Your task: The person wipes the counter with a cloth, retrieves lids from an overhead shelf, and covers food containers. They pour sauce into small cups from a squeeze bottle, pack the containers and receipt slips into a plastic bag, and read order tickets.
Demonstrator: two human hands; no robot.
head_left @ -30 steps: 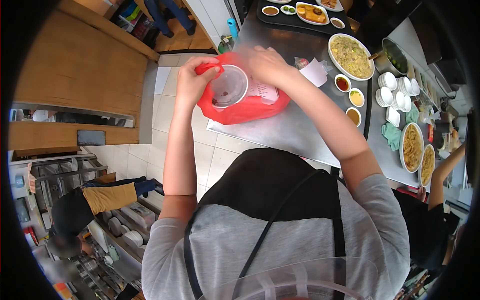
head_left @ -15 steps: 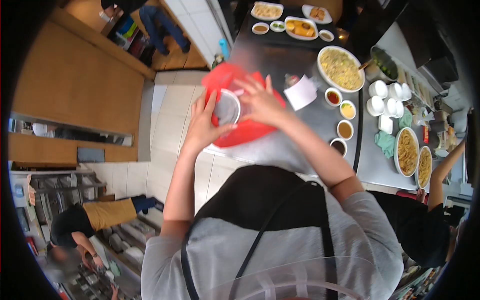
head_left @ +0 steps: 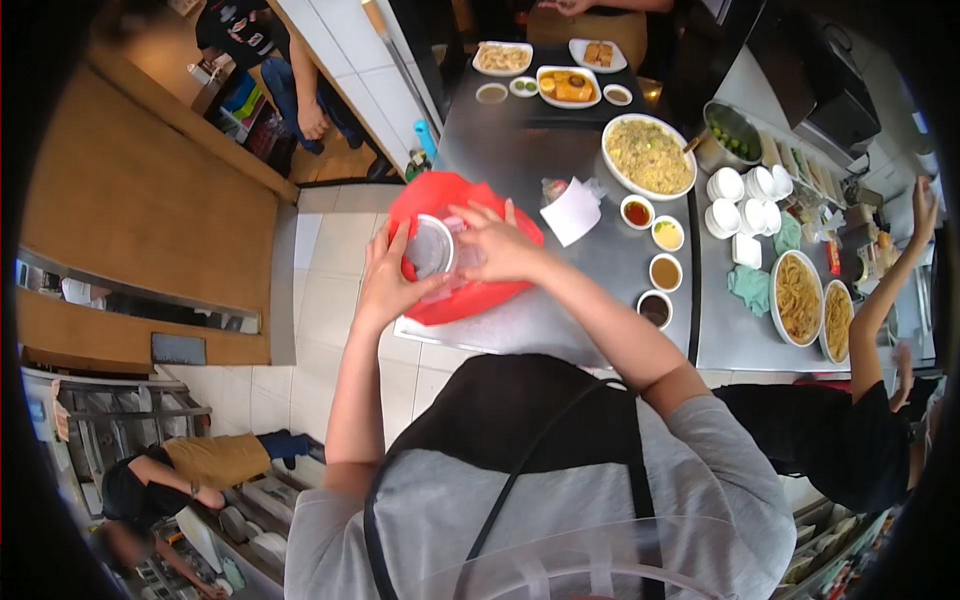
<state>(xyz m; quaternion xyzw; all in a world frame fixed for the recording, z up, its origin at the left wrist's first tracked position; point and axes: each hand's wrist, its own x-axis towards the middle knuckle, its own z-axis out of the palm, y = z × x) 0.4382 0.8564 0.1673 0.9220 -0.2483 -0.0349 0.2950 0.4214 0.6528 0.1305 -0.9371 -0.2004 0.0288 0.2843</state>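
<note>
Left hand (head_left: 381, 288) half-curls round the tub (head_left: 430, 247), already inside the unclosed red bag (head_left: 478, 303); right hand (head_left: 502, 252), three o'clock, fingers' grip unclear.

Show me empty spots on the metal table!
One bare patch of metal table lies between the white paper and the right forearm, left of the sauces. Another lies between the red bag and the black tray. Crowded: that tray, and around the stacked white bowls.
</note>
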